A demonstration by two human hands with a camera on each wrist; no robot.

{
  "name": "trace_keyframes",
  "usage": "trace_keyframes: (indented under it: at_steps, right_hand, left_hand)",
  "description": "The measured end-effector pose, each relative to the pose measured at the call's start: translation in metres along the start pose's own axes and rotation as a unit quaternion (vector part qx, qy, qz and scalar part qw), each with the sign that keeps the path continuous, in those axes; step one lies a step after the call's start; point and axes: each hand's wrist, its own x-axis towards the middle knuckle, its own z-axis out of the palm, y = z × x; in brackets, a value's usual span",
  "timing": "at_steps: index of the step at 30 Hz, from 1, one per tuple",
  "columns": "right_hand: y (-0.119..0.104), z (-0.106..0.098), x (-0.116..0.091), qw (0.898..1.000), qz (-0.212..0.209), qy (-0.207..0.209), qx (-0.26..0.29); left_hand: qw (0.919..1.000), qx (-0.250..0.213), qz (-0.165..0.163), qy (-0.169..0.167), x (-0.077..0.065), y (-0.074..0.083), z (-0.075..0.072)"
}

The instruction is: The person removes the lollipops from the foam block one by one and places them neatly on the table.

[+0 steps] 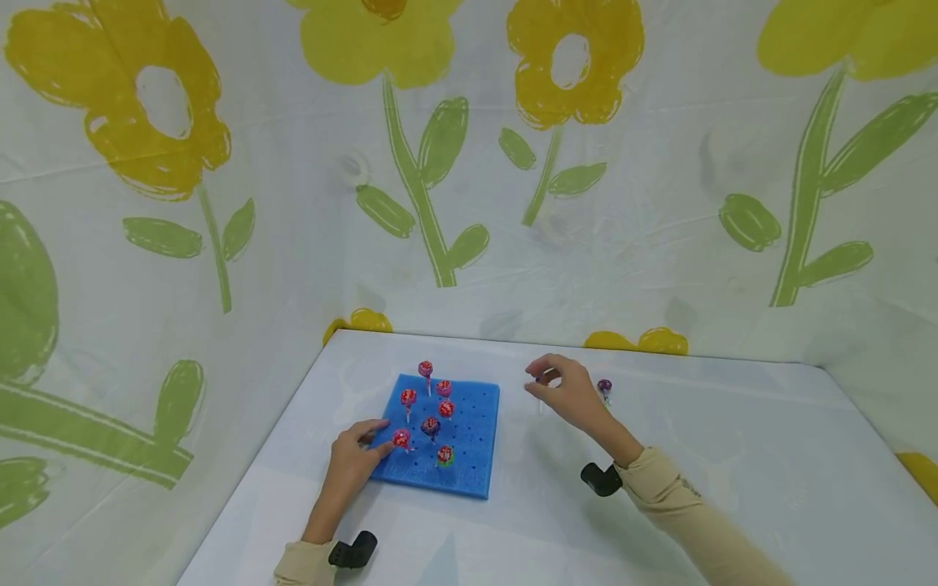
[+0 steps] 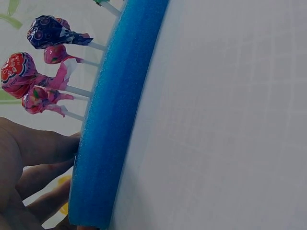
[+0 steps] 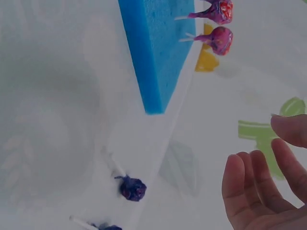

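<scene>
A blue foam board (image 1: 472, 439) with small holes lies on the table, and several wrapped lollipops stand in it by their sticks. My left hand (image 1: 352, 460) rests on the board's left edge, fingertips touching the foam close to a pink lollipop (image 1: 401, 439). In the left wrist view a dark blue lollipop (image 2: 45, 32) stands further along. My right hand (image 1: 572, 395) hovers right of the board, thumb and fingers apart. Beneath it a purple lollipop (image 3: 133, 188) lies on the table, partly hidden by the fingers in the head view. Another purple lollipop (image 1: 604, 385) lies to its right.
The white table (image 1: 733, 456) meets a flower-printed cloth (image 1: 645, 244) at its back and left edges. Black cameras sit on the left wrist (image 1: 354, 550) and right wrist (image 1: 601, 479).
</scene>
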Motion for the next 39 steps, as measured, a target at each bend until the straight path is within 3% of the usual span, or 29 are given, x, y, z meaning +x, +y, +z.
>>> trace_keyframes:
  at_steps: [10,23,39]
  right_hand:
    - [-0.016,0.028,-0.003,0.999,-0.020,-0.023,0.015]
    - [-0.021,0.058,-0.019,0.991,-0.073,-0.101,0.057]
    - [-0.028,0.080,-0.035,0.977,-0.064,-0.173,0.103]
  left_hand:
    - [1.0000,0.000,0.005,0.002,0.000,-0.001,0.000]
    - [1.0000,-0.004,-0.005,-0.002,-0.001,0.001,0.000]
    - [1.0000,-0.004,0.000,0.000,-0.002,0.002,-0.001]
